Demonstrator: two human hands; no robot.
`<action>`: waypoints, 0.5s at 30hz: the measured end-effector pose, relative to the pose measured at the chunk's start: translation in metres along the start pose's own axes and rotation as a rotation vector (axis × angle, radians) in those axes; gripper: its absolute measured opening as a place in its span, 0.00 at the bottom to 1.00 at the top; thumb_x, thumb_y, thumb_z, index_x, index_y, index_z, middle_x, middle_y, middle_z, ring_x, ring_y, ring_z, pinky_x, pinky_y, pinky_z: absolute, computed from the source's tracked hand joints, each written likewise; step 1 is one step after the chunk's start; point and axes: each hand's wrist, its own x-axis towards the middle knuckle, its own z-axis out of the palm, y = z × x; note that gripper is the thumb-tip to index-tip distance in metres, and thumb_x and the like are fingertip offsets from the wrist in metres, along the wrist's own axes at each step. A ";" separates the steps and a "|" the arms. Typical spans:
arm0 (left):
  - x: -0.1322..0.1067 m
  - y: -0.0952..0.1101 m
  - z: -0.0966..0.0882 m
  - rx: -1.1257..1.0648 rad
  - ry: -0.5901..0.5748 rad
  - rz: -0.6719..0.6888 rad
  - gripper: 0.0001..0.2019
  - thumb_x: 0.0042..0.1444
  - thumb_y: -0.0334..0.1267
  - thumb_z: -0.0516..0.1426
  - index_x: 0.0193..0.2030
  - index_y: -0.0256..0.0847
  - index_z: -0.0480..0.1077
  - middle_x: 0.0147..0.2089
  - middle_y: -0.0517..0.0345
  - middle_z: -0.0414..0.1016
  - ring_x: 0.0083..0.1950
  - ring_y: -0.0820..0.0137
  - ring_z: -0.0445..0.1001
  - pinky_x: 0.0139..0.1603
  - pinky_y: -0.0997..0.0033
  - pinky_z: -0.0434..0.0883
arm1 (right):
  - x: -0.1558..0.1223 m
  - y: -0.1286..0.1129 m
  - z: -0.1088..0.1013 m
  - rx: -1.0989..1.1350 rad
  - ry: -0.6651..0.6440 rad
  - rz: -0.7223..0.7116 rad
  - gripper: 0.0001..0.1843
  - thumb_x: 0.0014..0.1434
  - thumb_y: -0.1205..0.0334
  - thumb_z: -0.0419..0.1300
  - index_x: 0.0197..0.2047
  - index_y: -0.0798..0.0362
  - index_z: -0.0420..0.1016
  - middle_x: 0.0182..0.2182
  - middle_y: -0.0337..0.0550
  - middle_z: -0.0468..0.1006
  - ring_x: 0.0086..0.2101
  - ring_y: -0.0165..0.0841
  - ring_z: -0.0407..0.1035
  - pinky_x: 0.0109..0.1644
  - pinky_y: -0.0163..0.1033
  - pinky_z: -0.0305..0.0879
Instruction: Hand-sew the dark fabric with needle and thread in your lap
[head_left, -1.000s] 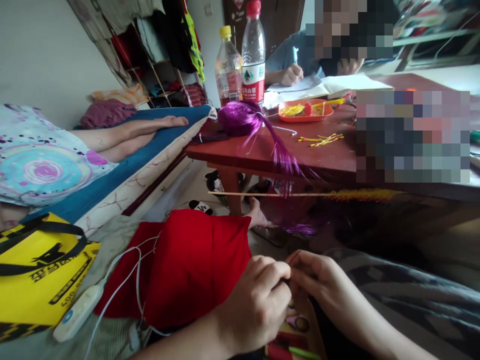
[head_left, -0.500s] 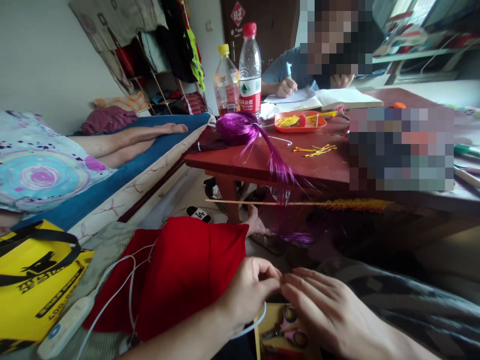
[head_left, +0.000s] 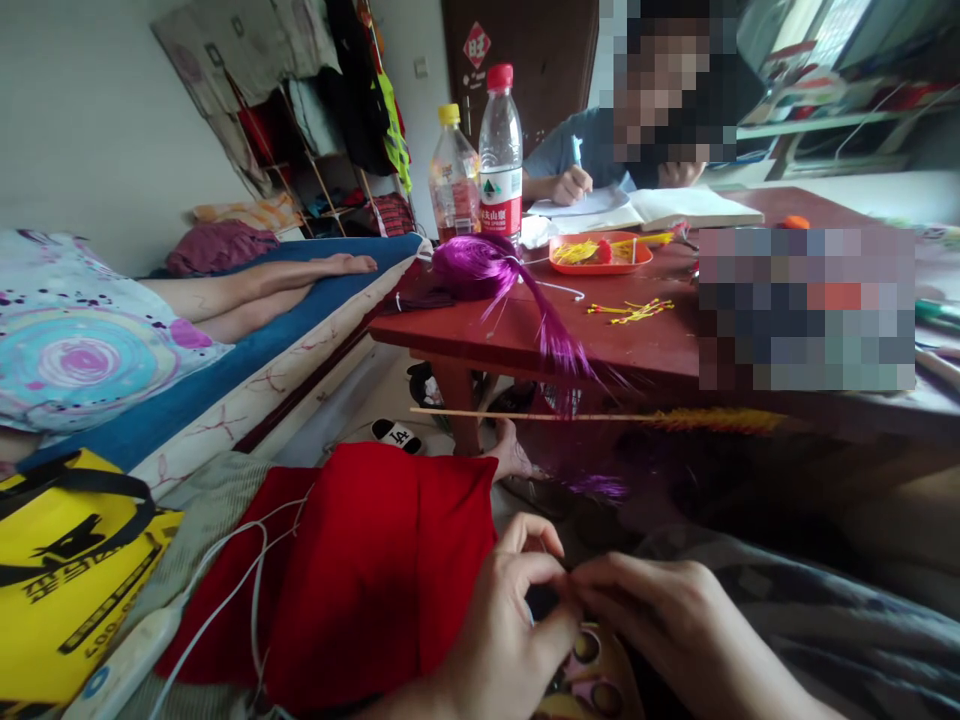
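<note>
My left hand and my right hand meet fingertip to fingertip low in the view, over my lap. Both pinch something small and dark that I cannot make out. Under them lies a yellow card with scissors pictured on it. A red cushion sits just left of my left hand. A thin stick with yellow fibres at its right end reaches across below the table edge.
A red low table ahead carries purple fibre strands, an orange tray, two bottles and loose yellow pieces. A person writes at its far side. Another person's legs lie on the blue bed. A yellow bag and white cable are at left.
The view has tilted slightly. My right hand's fingers, stretched flat half a second ago, have curled into a pinch against my left fingertips; both hands sit a little lower.
</note>
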 end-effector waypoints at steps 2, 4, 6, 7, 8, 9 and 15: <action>-0.002 -0.001 0.000 0.083 0.002 0.081 0.06 0.46 0.25 0.53 0.22 0.37 0.65 0.35 0.55 0.60 0.39 0.69 0.65 0.41 0.70 0.63 | 0.002 -0.004 -0.001 0.135 -0.014 0.179 0.12 0.57 0.61 0.51 0.29 0.54 0.74 0.22 0.37 0.76 0.22 0.28 0.70 0.25 0.27 0.63; -0.004 -0.006 0.003 0.158 0.022 0.173 0.07 0.45 0.23 0.52 0.22 0.37 0.64 0.36 0.55 0.60 0.37 0.70 0.66 0.39 0.71 0.65 | 0.004 -0.005 -0.001 0.255 0.002 0.267 0.12 0.56 0.59 0.53 0.28 0.54 0.74 0.21 0.37 0.75 0.22 0.28 0.69 0.24 0.28 0.63; -0.006 -0.015 0.006 0.238 0.069 0.293 0.07 0.44 0.22 0.51 0.23 0.37 0.64 0.36 0.55 0.60 0.36 0.71 0.66 0.37 0.72 0.66 | 0.006 -0.004 0.000 0.350 -0.004 0.326 0.13 0.56 0.56 0.52 0.29 0.54 0.73 0.20 0.37 0.74 0.21 0.28 0.68 0.23 0.29 0.64; -0.007 -0.019 0.007 0.280 0.099 0.349 0.08 0.44 0.22 0.51 0.23 0.38 0.63 0.36 0.55 0.60 0.36 0.70 0.65 0.37 0.71 0.66 | 0.006 -0.004 0.001 0.383 -0.015 0.348 0.14 0.56 0.55 0.52 0.29 0.55 0.73 0.21 0.38 0.73 0.21 0.29 0.68 0.23 0.29 0.64; -0.007 -0.022 0.009 0.318 0.124 0.396 0.08 0.44 0.21 0.50 0.22 0.38 0.63 0.36 0.54 0.60 0.36 0.70 0.64 0.38 0.70 0.66 | 0.006 -0.003 0.001 0.407 -0.027 0.361 0.15 0.57 0.54 0.52 0.30 0.55 0.73 0.21 0.38 0.73 0.21 0.29 0.68 0.23 0.29 0.64; -0.007 -0.024 0.009 0.343 0.140 0.430 0.09 0.44 0.21 0.49 0.22 0.38 0.63 0.36 0.54 0.60 0.37 0.69 0.64 0.38 0.69 0.66 | 0.006 -0.003 0.002 0.416 -0.032 0.366 0.15 0.57 0.54 0.52 0.30 0.55 0.73 0.21 0.38 0.73 0.21 0.29 0.68 0.23 0.29 0.64; -0.002 -0.009 0.004 0.052 0.013 0.100 0.06 0.44 0.24 0.53 0.22 0.38 0.63 0.34 0.56 0.60 0.38 0.69 0.65 0.39 0.71 0.65 | 0.001 -0.002 0.003 0.214 0.033 0.171 0.14 0.58 0.57 0.51 0.32 0.54 0.75 0.25 0.40 0.78 0.26 0.31 0.72 0.29 0.29 0.65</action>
